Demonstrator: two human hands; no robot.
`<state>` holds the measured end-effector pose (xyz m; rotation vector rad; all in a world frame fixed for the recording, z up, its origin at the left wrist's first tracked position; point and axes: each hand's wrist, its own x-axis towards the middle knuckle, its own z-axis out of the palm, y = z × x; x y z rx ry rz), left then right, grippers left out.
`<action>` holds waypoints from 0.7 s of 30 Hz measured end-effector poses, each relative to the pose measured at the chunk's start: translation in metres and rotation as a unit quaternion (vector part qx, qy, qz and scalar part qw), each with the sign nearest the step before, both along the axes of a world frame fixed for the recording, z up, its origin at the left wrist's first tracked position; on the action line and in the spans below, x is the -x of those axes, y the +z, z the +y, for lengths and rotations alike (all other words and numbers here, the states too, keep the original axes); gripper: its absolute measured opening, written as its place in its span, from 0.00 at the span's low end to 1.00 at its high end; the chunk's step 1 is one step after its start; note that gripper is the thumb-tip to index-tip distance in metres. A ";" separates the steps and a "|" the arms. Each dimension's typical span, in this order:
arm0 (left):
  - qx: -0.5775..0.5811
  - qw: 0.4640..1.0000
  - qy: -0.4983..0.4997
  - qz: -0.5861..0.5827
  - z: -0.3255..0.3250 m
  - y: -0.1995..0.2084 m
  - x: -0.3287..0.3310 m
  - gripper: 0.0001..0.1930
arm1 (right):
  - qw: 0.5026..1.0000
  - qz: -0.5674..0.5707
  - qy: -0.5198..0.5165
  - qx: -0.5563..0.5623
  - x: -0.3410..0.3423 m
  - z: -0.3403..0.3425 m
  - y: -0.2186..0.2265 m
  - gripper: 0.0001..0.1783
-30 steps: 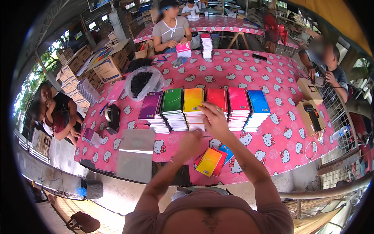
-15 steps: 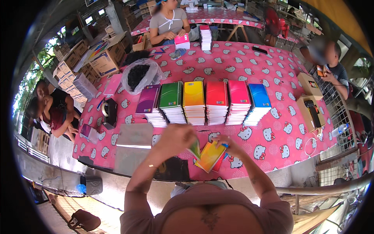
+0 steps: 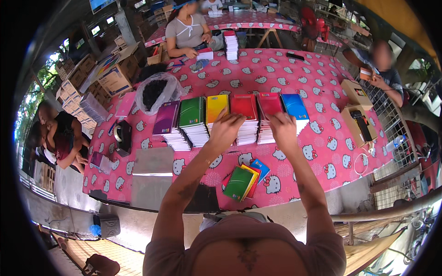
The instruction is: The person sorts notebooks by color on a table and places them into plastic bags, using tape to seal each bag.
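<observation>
Six stacks of spiral notebooks stand in a row: purple (image 3: 165,118), green (image 3: 192,112), yellow (image 3: 215,104), red (image 3: 244,104), pink (image 3: 270,103) and blue (image 3: 294,108). My left hand (image 3: 226,126) is over the front of the yellow and red stacks, fingers bent; what they pinch is hidden. My right hand (image 3: 282,129) has its fingers closed at the front edge of the top pink notebook. Closer to me lies a small fanned pile, with a green notebook (image 3: 239,183) on top and yellow, red, blue and pink edges beneath.
Left of the stacks are a plastic bag (image 3: 172,87) with black contents and a tape dispenser (image 3: 122,138). An open box (image 3: 359,124) holds a dark device on the right. A person (image 3: 189,34) sits across the table, others at both sides.
Both hands have moved forward from the small pile to the stacks. The green notebook my left hand held now lies atop the fanned pile. The person across has lowered a pink-covered stack.
</observation>
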<state>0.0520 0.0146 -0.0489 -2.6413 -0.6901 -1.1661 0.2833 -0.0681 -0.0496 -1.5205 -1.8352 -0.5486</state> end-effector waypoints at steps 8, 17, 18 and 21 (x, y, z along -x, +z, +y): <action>0.084 0.986 0.021 -0.142 -0.120 0.002 0.090 0.15 | 0.921 0.304 0.183 0.160 0.042 -0.106 -0.134 0.14; 0.035 0.967 0.039 0.248 -0.096 -0.057 0.105 0.26 | 0.784 0.589 0.025 0.193 0.059 -0.121 -0.153 0.18; 0.023 0.981 0.097 0.166 -0.066 -0.033 0.119 0.29 | 0.799 0.571 0.005 0.187 0.062 -0.125 -0.148 0.19; 0.023 0.971 0.202 0.122 0.007 0.025 0.169 0.33 | 0.877 0.454 -0.028 0.154 0.062 -0.138 -0.164 0.20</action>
